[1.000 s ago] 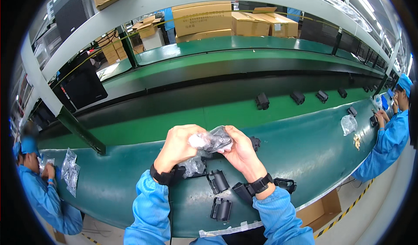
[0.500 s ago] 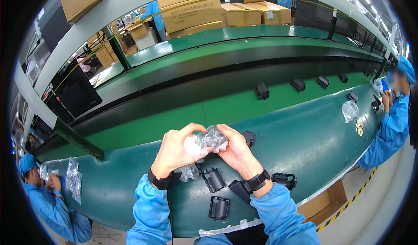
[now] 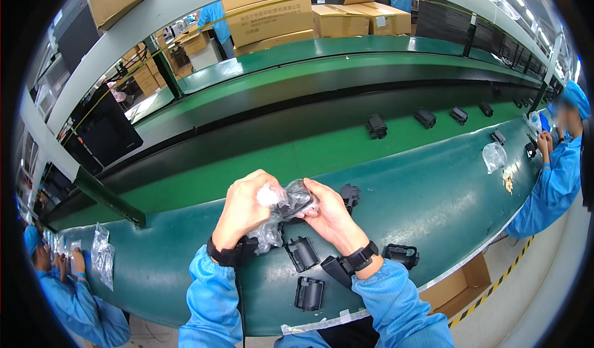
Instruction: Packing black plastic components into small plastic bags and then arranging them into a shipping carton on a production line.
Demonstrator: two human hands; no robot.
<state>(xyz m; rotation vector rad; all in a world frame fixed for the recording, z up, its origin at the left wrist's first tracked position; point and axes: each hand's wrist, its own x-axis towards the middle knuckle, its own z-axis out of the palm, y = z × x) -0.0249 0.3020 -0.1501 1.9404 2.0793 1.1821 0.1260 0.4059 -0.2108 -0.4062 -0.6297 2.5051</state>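
Over the green table's far edge, my two hands share a black plastic part [image 3: 298, 201] wrapped in clear film. My left hand [image 3: 245, 202] is closed on the bunched, whitish end of the clear plastic bag [image 3: 268, 196]. My right hand [image 3: 333, 217] grips the part from its right side, fingers curled beneath it. Below them lies a crumpled clear bag [image 3: 267, 235]. Black molded housings rest near my wrists: one [image 3: 301, 253] between the forearms, another [image 3: 309, 293] closer to me, a third [image 3: 401, 255] right of my right wrist. A small black piece [image 3: 350, 197] sits beyond my right hand.
Beyond the table [image 3: 445, 181] runs a green conveyor [image 3: 247, 186] carrying several black housings [image 3: 376, 126]. Co-workers in blue sit at left [image 3: 77, 298] and right [image 3: 550, 175]. Clear bags [image 3: 103, 258] lie near the left one. An open cardboard box [image 3: 458, 286] stands below the table edge.
My left hand has lifted slightly, with the bag's bunched end higher. More of the dark part shows between my hands. The conveyor's nearest housing has shifted slightly to the right.
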